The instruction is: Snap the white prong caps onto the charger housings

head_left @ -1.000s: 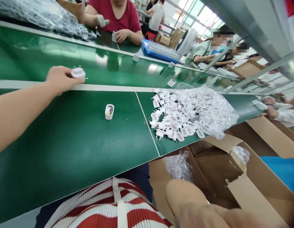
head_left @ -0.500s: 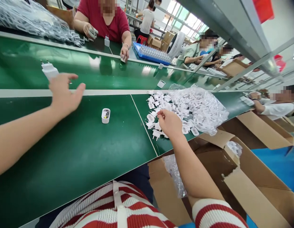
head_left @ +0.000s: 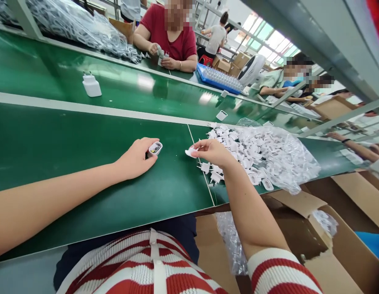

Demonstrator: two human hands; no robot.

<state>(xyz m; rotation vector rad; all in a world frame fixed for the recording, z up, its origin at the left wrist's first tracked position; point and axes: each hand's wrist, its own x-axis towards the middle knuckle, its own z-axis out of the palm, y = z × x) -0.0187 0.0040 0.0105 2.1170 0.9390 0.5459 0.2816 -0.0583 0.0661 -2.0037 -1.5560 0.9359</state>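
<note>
My left hand (head_left: 137, 158) is closed around a white charger housing (head_left: 154, 149) on the green work surface; its open end shows small electronic parts inside. Between the fingertips of my right hand (head_left: 212, 152) is a white plug cover (head_left: 191, 152), held just left of a heap of similar plug covers (head_left: 235, 143). That heap spills out of a clear plastic bag (head_left: 287, 159). An assembled white charger (head_left: 91, 85) stands with its pins up on the far green strip, beyond my left hand.
Across the line, a person in a red top (head_left: 169, 38) handles a small white piece. A blue tray (head_left: 218, 79) of upright parts and a white fan (head_left: 252, 69) stand there. Cardboard boxes (head_left: 345, 261) lie below the near edge at right. A metal frame (head_left: 318, 45) slants overhead.
My left hand has come away from the charger on the far strip and taken hold of the housing. My right hand has drawn a plug cover left out of the heap. The view has shifted.
</note>
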